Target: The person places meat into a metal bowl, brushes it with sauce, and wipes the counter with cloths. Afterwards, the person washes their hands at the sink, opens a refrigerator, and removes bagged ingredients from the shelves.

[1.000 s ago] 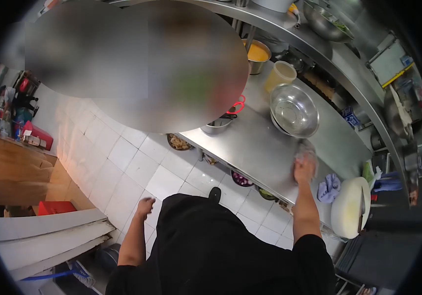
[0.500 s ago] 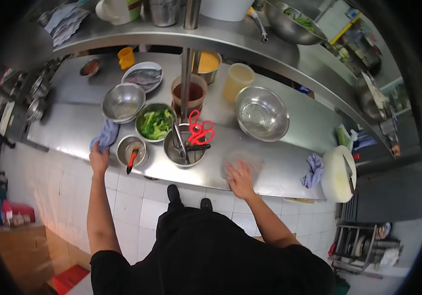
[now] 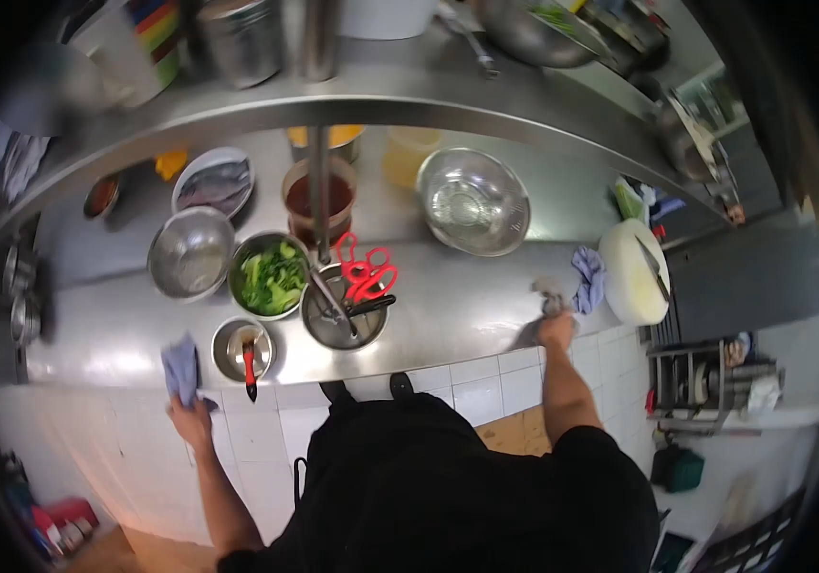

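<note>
At the steel counter's edge (image 3: 452, 362), the left hand (image 3: 190, 417) is gripping a blue cloth (image 3: 180, 368), while the right hand (image 3: 556, 330) is touching a grey wad (image 3: 551, 298), its grip too blurred to tell

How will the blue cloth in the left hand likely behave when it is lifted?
The blue cloth will likely flop, because it looks like soft fabric gathered at the left hand. It is probably light, looking thin and small, though I cannot tell whether it is damp.

The head view looks forward and down over the counter (image 3: 462, 315).
</note>
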Motion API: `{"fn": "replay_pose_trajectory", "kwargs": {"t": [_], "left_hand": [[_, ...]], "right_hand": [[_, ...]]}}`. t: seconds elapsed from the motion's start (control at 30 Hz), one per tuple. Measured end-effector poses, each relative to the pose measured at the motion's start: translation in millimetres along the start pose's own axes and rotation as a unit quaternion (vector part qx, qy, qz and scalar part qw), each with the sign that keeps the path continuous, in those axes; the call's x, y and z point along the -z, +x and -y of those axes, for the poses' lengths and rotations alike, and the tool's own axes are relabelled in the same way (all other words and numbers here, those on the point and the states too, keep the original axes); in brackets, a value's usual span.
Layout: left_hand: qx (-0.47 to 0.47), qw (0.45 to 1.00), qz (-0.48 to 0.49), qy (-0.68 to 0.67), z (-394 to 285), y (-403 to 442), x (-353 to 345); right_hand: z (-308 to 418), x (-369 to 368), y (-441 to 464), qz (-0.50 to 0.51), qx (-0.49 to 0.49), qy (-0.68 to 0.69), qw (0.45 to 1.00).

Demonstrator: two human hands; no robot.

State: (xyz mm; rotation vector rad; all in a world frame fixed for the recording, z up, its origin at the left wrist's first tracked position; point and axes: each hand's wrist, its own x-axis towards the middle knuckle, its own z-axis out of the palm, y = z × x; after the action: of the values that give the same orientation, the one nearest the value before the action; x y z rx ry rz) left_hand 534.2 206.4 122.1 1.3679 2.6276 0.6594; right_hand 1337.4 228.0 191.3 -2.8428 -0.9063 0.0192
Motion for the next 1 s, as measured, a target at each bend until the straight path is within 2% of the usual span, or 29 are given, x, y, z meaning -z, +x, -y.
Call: {"fn": "replay_pose_trajectory", "kwargs": {"t": [0.03, 0.07, 0.1, 0.13, 0.17, 0.2, 0.23, 0.27, 0.33, 0.47, 0.5, 0.57, 0.63, 0.67, 0.73, 0.83, 0.87, 0.9, 0.93, 0.97, 1.0], "left_hand": [[0.062, 0.996, 0.064, -0.018, -5, -16, 7], [0.050, 0.993, 0.090, -0.058, 3, -41, 7], [0.020, 0.996, 0.055, -0.071, 27, -73, -12], [0.061, 0.963, 0.148, -0.217, 18, -101, -4], [0.107, 0.940, 0.211, -0.245, -8, -128, 7], [0.164, 0.904, 0.248, -0.307, -43, -154, 17], [0.131, 0.898, 0.271, -0.320, -52, -181, 7], [0.098, 0.891, 0.293, -0.333, -60, -200, -3], [0.045, 0.888, 0.317, -0.330, -96, -206, -19], [-0.107, 0.860, 0.400, -0.298, -194, -226, -39], [-0.194, 0.887, 0.360, -0.216, -290, -236, 24], [-0.238, 0.892, 0.336, -0.186, -351, -245, 27], [-0.300, 0.893, 0.310, -0.125, -392, -254, 22], [-0.303, 0.894, 0.310, -0.116, -412, -259, 17], [-0.392, 0.896, 0.195, -0.077, -448, -271, -4], [-0.454, 0.860, 0.222, -0.066, -472, -275, -59], [-0.461, 0.856, 0.224, -0.067, -470, -279, -84], [-0.462, 0.858, 0.223, -0.004, -461, -285, -110], [-0.462, 0.858, 0.218, 0.058, -456, -288, -127], [-0.455, 0.856, 0.243, 0.036, -457, -287, -134], [-0.464, 0.851, 0.245, 0.033, -460, -287, -137]], "right_hand": [[-31, -1, 18, -0.025, -0.054, -0.002, 0.998], [-37, 10, 14, -0.033, -0.079, 0.003, 0.996], [-37, 25, 12, 0.001, -0.035, 0.004, 0.999], [-30, 39, 7, 0.035, 0.013, 0.006, 0.999], [-25, 39, -7, 0.051, 0.152, 0.056, 0.985], [-19, 32, -25, 0.065, 0.290, 0.104, 0.949], [-12, 4, -38, 0.020, 0.425, 0.096, 0.900], [-1, -24, -51, 0.027, 0.497, 0.098, 0.862], [38, -15, -56, 0.088, 0.423, 0.035, 0.901], [61, -45, 78, 0.077, 0.319, 0.046, 0.944], [63, -41, 116, 0.105, 0.297, 0.029, 0.949], [70, -21, 189, 0.133, 0.279, 0.018, 0.951], [66, -3, 239, 0.215, 0.229, -0.011, 0.949], [62, -8, 245, 0.221, 0.226, -0.004, 0.949], [61, -19, 252, 0.125, 0.062, 0.079, 0.987], [51, -57, 189, -0.036, 0.119, 0.066, 0.990], [35, -64, 163, -0.055, 0.199, 0.082, 0.975], [17, -68, 136, -0.073, 0.279, 0.095, 0.953], [-7, -58, 111, -0.036, 0.349, 0.128, 0.928], [-36, -37, 89, 0.001, 0.415, 0.161, 0.895], [-65, -14, 75, 0.024, 0.437, 0.192, 0.878]]}}
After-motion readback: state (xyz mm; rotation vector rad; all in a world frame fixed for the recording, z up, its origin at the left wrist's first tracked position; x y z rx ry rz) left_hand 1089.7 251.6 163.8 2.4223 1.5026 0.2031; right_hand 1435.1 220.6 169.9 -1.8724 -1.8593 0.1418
